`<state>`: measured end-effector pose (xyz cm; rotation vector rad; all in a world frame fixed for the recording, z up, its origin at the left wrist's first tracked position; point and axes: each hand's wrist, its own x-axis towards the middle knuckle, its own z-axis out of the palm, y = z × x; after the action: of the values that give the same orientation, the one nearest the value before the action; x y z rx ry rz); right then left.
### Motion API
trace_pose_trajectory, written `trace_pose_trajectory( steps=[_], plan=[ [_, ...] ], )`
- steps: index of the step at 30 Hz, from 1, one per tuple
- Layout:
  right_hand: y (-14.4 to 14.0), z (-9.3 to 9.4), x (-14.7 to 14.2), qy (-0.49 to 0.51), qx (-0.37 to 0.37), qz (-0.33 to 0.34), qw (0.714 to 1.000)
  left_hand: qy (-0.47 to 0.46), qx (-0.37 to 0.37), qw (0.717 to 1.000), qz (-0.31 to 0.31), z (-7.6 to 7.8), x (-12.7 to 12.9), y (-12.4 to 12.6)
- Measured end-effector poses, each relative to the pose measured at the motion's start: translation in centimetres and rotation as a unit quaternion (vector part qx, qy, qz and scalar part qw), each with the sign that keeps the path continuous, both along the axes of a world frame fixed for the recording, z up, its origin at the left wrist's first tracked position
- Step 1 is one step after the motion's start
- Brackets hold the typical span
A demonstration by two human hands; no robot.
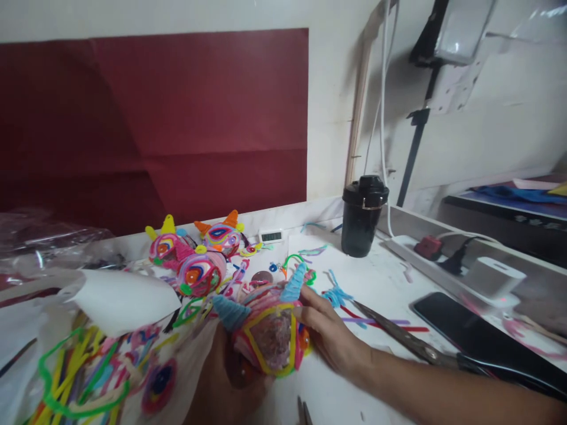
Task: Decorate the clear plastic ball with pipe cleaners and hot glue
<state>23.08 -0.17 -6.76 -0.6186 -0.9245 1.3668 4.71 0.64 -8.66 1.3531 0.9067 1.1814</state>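
A round pipe-cleaner craft figure (261, 339) is held up between both hands above the white table. It has two light-blue pointed ears or horns, pink sides and a clear panel edged in yellow. My left hand (225, 378) supports it from the lower left, its fingers partly hidden behind and under it. On the other side my right hand (325, 333) grips it just below the right blue horn. Behind it stand similar figures, one with orange horns (219, 233), another with a yellow horn (166, 245), and one with an orange-centred swirl (198, 274).
Pipe cleaners (80, 372) lie piled at the left by a curled white sheet (126, 301). Large scissors (411, 342) rest beside a black phone (443, 319) at the right. Farther back are a black cup (365, 218), a small digital clock (271, 236) and a power strip (447, 265).
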Motion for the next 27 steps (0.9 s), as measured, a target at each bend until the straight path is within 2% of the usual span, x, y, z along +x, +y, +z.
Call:
trace_pose_trajectory(
  steps=[3, 8, 13, 20, 27],
  plan=[
    [-0.1, -0.1, 0.0, -0.005, -0.008, -0.001, 1.0, 0.011, 0.02, 0.999, -0.025, -0.6, -0.5, 0.7],
    [0.0, -0.6, 0.2, -0.041, 0.01, -0.019, 0.999, -0.013, -0.01, 0.999, -0.05, -0.7, -0.4, 0.3],
    [0.2, -1.0, 0.3, -0.062, 0.025, -0.03, 0.997, 0.008, -0.003, 1.0, -0.029, -0.1, 0.0, -0.1],
    [0.0, -0.9, 0.1, -0.039, 0.023, -0.017, 0.999, 0.017, 0.057, 0.998, -0.032, -1.0, -0.2, 0.4],
    [-0.3, -0.2, 0.1, -0.021, -0.007, -0.011, 1.0, 0.008, 0.063, 0.997, -0.046, 0.4, 0.1, -0.3]
  ],
)
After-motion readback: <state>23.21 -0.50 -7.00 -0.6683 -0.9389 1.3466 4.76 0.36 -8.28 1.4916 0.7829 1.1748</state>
